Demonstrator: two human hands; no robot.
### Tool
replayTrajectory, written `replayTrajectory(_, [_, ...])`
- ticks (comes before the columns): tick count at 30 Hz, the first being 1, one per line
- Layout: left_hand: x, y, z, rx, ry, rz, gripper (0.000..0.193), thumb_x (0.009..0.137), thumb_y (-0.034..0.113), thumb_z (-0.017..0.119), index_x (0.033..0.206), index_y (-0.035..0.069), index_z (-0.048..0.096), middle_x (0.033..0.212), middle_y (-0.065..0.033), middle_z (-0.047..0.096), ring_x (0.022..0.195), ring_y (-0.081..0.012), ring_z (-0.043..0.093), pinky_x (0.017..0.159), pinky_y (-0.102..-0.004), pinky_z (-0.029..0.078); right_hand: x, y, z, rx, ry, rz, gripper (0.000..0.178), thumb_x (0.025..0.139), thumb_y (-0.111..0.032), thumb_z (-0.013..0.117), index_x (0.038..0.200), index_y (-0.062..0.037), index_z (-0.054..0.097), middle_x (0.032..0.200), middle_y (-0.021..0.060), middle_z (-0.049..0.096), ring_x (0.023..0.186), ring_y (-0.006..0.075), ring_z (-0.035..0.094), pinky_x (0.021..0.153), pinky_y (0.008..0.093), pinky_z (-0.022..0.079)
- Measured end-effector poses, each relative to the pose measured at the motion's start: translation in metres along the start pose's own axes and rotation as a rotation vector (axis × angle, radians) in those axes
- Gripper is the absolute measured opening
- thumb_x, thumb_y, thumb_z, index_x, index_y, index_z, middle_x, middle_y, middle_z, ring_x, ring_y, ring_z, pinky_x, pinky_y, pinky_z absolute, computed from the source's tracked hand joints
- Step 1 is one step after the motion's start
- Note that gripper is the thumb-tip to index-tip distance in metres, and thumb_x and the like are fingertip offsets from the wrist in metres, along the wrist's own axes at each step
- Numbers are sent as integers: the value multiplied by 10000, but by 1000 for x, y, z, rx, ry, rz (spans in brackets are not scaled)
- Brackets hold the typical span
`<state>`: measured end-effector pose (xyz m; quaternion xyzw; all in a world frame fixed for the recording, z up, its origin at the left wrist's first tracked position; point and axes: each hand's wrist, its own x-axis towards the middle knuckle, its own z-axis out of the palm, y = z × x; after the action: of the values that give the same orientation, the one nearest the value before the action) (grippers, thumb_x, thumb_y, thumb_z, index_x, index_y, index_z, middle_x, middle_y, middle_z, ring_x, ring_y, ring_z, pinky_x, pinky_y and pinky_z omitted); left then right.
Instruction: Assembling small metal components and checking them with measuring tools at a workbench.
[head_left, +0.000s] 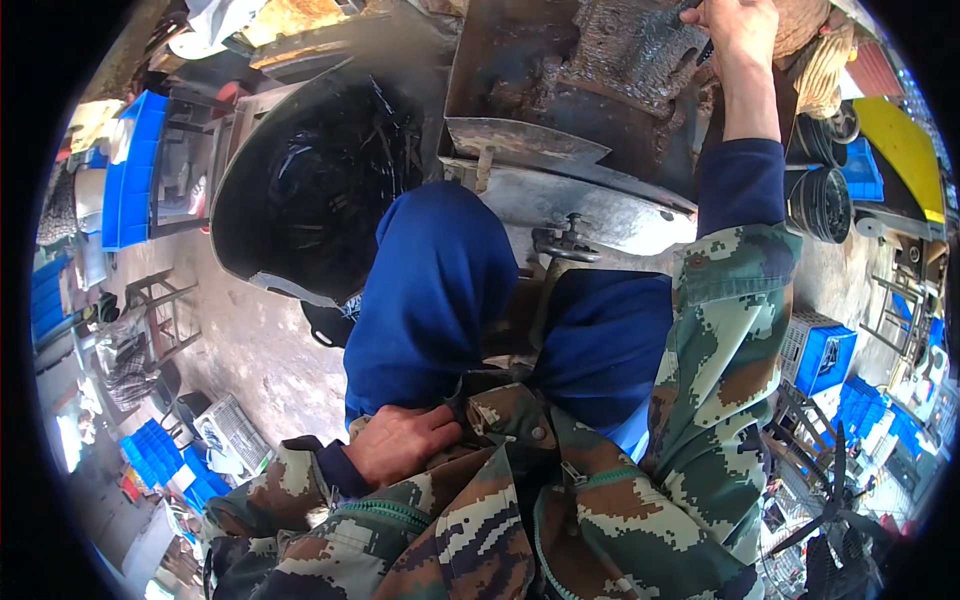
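My right hand (738,32) reaches far forward over a dark metal tray (520,70). Its fingers are closed around a small dark item that I cannot make out. Just left of it lies a wet, brown, rough-surfaced slab (640,50) in the tray. My left hand (402,446) rests in my lap, with curled fingers at the hem of my camouflage jacket (450,510). Whatever those fingers pinch is hidden. Between my blue-covered knees and the tray sits a metal valve handle (566,241).
A large black tub (300,190) with dark, shiny contents stands left of my knee. Knitted work gloves (826,70) lie beyond my right wrist. Blue crates (135,170) stand left, another blue crate (826,357) right. A black fan (838,510) is at lower right.
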<state>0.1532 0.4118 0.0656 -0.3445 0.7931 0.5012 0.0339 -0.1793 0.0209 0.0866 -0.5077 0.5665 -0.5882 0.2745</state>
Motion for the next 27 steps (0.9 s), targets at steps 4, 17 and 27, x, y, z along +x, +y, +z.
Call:
replayTrajectory(4, [-4, -2, 3, -60, 95, 47, 215, 791, 221, 622, 934, 72, 562, 863, -97, 531, 811, -289, 632, 640, -416, 504, 0, 2, -4, -8, -20, -54, 337, 951, -265, 655, 1159, -8, 588, 864, 73, 672, 529, 120, 549, 412, 256, 472])
replayTrajectory(17, [-6, -7, -14, -375, -3, 13, 272, 848, 214, 679, 1063, 47, 678, 954, -129, 626, 884, -341, 655, 738, -393, 535, -4, -6, -4, -70, -12, -29, 371, 950, -289, 656, 1173, -5, 577, 876, 75, 682, 485, 119, 534, 414, 260, 467])
replayTrajectory(27, [-18, -6, -28, -444, 64, 30, 502, 815, 347, 699, 1219, 58, 628, 1078, -135, 589, 958, -346, 641, 792, -383, 532, -4, -6, -2, -54, -5, 15, 317, 947, -279, 662, 1122, -24, 591, 809, 51, 664, 456, 103, 501, 404, 262, 453])
